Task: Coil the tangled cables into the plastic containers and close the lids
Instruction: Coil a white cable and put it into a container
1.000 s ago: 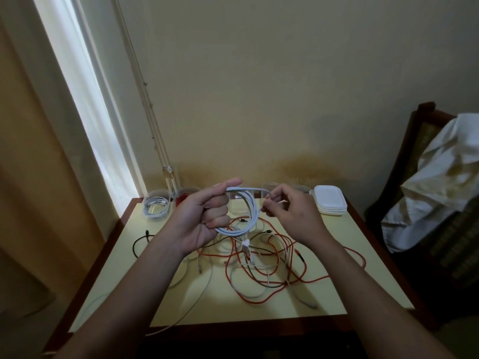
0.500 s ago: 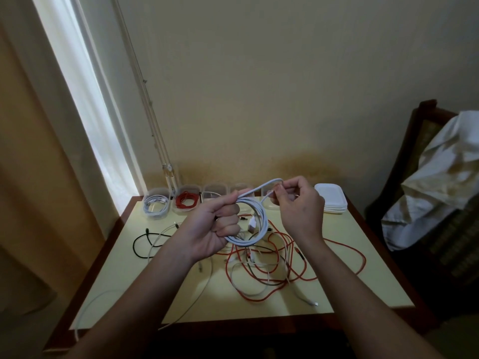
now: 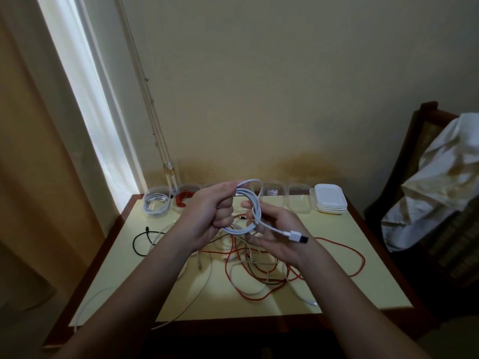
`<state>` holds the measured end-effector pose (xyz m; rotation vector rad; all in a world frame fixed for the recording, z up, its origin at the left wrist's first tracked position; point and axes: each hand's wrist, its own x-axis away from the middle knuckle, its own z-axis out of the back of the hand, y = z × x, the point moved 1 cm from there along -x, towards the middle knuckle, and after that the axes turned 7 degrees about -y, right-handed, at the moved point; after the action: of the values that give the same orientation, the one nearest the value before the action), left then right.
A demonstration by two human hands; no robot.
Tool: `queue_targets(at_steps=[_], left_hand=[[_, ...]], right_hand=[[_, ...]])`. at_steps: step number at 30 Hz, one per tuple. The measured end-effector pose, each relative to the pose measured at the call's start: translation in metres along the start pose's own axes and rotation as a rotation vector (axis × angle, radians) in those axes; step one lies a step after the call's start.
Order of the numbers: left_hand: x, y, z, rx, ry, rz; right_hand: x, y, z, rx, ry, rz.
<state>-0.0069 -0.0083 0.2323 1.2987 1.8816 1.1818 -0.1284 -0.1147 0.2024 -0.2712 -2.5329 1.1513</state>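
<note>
Coil held, tail loose.
The left hand (image 3: 207, 216) clenches white cable (image 3: 250, 203) loops; the right hand (image 3: 278, 238) curls round them alongside; the free plug (image 3: 298, 237) beyond could spring them apart.

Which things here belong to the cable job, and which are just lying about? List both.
Job: white cable coil held by left hand and right hand; tangled cables; plastic containers; lid stack.
Lying about: cloth; chair; curtain.
</note>
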Motion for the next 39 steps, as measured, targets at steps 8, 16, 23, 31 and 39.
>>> queue_targets(at_steps=[8, 16, 23, 31, 39], left_hand=[[0.002, 0.011, 0.013, -0.078, 0.042, -0.098], [0.009, 0.009, 0.002, -0.204, 0.017, -0.129], [0.011, 0.012, 0.005, -0.255, 0.066, -0.151], [0.012, 0.007, -0.003, -0.006, 0.046, -0.131], [0.011, 0.002, -0.014, 0.283, 0.000, -0.186]], right_hand=[[0.008, -0.002, 0.008, 0.456, -0.150, 0.057], [0.007, 0.006, -0.003, 0.431, -0.074, 0.060], [0.008, 0.001, 0.010, 0.824, -0.018, 0.173], [-0.004, 0.002, 0.061, 1.601, 0.331, 0.733], [-0.002, 0.007, 0.041, 0.667, 0.462, 0.627]])
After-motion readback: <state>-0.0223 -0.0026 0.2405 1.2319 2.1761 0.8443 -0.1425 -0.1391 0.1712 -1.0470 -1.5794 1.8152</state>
